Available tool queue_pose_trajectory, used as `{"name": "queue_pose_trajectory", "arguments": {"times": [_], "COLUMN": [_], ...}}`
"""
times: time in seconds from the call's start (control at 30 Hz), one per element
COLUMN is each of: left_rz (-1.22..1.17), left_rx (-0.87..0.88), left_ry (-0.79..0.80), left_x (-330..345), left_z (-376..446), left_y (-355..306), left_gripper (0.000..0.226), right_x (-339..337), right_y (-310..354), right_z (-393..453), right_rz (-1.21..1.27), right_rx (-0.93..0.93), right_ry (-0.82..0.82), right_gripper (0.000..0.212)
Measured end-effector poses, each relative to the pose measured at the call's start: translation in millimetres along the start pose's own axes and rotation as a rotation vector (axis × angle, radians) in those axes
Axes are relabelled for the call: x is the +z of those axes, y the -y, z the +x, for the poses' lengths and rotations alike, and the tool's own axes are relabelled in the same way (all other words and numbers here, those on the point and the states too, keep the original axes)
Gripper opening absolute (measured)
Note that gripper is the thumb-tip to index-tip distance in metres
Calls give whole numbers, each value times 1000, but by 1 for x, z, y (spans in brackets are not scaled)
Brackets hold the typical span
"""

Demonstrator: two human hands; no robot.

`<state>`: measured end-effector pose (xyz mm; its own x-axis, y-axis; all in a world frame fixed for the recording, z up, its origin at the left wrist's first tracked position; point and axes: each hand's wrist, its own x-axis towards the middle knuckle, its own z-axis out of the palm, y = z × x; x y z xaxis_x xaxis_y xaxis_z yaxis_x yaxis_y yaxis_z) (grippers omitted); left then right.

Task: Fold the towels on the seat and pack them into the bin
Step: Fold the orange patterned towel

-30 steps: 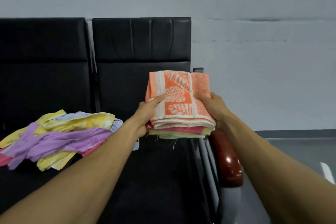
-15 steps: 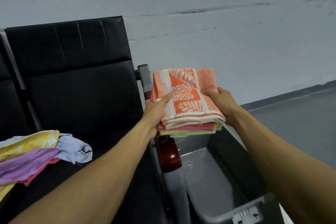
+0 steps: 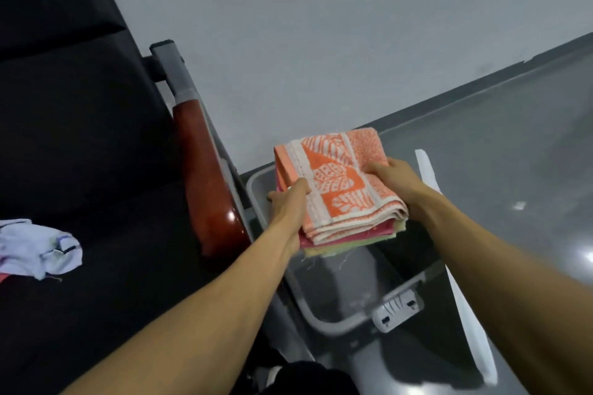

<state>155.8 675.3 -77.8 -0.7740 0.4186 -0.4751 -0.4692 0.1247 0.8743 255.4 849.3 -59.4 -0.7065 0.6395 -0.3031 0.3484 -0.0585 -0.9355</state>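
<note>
Fingers: we see the left hand (image 3: 290,202) pinching the left edge of the folded towel stack (image 3: 340,192), thumb on top, other fingers hidden beneath; the right hand (image 3: 396,179) grips the right edge the same way. Left to right: one crumpled pale towel (image 3: 38,248) at left centre on the black padded seat (image 3: 96,170); a glossy reddish armrest (image 3: 208,189); then the grey plastic bin (image 3: 340,322), smooth, with rounded corners, standing just beside the seat, lower centre. The stack hangs over the bin's far half, open room below it. We count at least three terry layers: orange leaf-patterned on top, pink, pale yellow-green beneath, loose threads dangling.
</note>
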Motion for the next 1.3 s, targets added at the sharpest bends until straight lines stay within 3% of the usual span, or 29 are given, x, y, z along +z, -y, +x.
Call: {"name": "queue_pose_trajectory", "arguments": {"times": [0.13, 0.3, 0.4, 0.5, 0.57, 0.63, 1.0, 1.3], "left_rz": [33, 65, 103, 255, 359, 415, 461, 440], "left_rx": [-82, -191, -242, -258, -217, -196, -140, 143], "left_ry": [-34, -102, -140, -182, -228, -235, -137, -35], "left_x": [3, -2, -4, -1, -1, -1, 7, 8], "left_z": [19, 44, 49, 53, 69, 80, 46, -6], "left_y": [39, 85, 102, 109, 122, 129, 88, -13], "left_gripper": [77, 48, 41, 67, 92, 96, 84, 53], "right_x": [5, 15, 19, 26, 32, 38, 53, 46], "right_y": [-41, -88, -109, -129, -141, -144, -117, -8], "right_z": [21, 42, 50, 51, 54, 55, 42, -8], "right_rz": [26, 19, 19, -93, -223, -289, -322, -276], "right_rx": [94, 201, 265, 324, 264, 194, 126, -98], "right_ry": [39, 106, 127, 150, 60, -1, 85, 2], "right_gripper": [15, 36, 36, 37, 54, 63, 59, 51]}}
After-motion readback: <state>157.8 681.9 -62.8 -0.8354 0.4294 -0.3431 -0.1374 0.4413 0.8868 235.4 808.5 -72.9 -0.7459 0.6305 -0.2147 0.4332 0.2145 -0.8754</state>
